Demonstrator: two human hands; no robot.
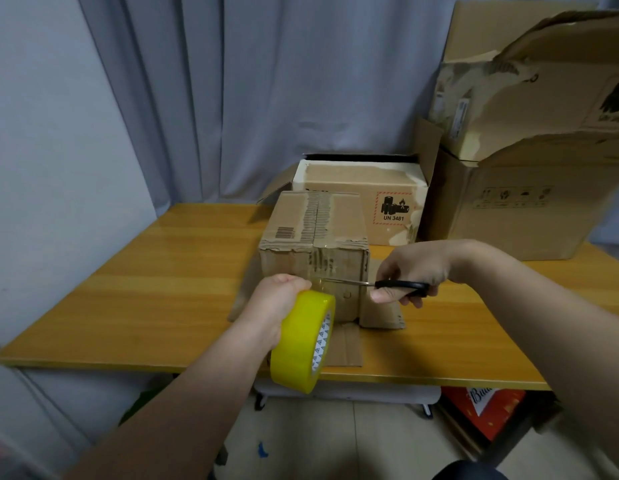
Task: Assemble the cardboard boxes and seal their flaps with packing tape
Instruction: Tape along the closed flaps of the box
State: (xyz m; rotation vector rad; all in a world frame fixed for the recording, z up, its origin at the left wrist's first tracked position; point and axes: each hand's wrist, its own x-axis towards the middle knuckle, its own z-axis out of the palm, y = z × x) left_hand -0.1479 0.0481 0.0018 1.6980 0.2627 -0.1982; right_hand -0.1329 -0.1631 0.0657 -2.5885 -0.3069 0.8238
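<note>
A small cardboard box (315, 251) stands in the middle of the wooden table (155, 289), its top flaps closed and its lower flaps spread flat on the table. My left hand (273, 306) grips a yellow roll of packing tape (303, 341) just in front of the box, with a strip of clear tape stretched from the roll to the box's front face. My right hand (412, 275) holds black-handled scissors (387, 284), whose blades point left and meet the stretched tape near my left thumb.
A second box (363, 188) with a UN 3481 label stands behind the small one, its top open. A large torn box (523, 161) fills the table's right rear. Grey curtains hang behind. Under the table lies a red carton (481, 410).
</note>
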